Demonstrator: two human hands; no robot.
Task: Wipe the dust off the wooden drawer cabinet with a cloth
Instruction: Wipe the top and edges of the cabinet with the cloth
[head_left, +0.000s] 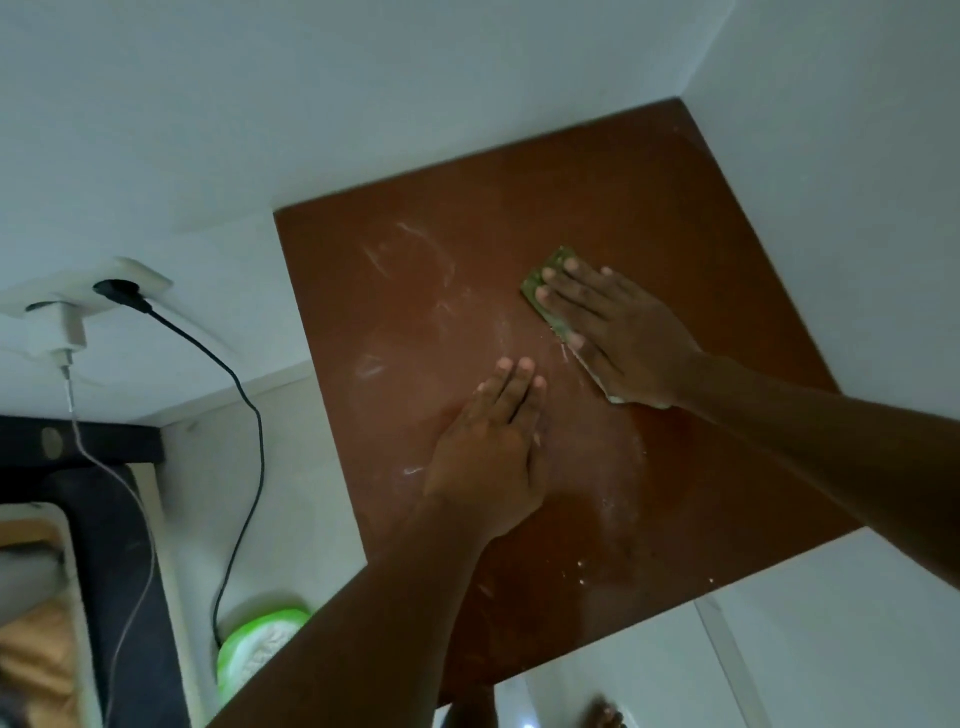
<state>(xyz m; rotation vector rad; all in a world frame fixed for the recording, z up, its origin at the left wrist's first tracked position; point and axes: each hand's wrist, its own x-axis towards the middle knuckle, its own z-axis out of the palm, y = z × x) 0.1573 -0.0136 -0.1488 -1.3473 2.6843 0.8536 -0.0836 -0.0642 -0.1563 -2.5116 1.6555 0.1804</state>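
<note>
The reddish-brown wooden cabinet top (597, 197) fills the middle of the view, streaked with pale dust at its centre and left. My right hand (618, 332) presses flat with straight fingers on a green cloth (548, 270), whose edges show beyond the fingertips and under the palm. My left hand (493, 441) rests flat on the bare wood just left of the cloth, fingers straight and together. Only the cabinet's top shows; its drawers are hidden.
White walls (363, 93) meet behind the cabinet in a corner. On the left wall a socket (124, 283) holds a black plug and a white charger (67, 332), cables hanging down. A green-and-white pack (254, 644) lies on the floor beside a dark bed frame (119, 545).
</note>
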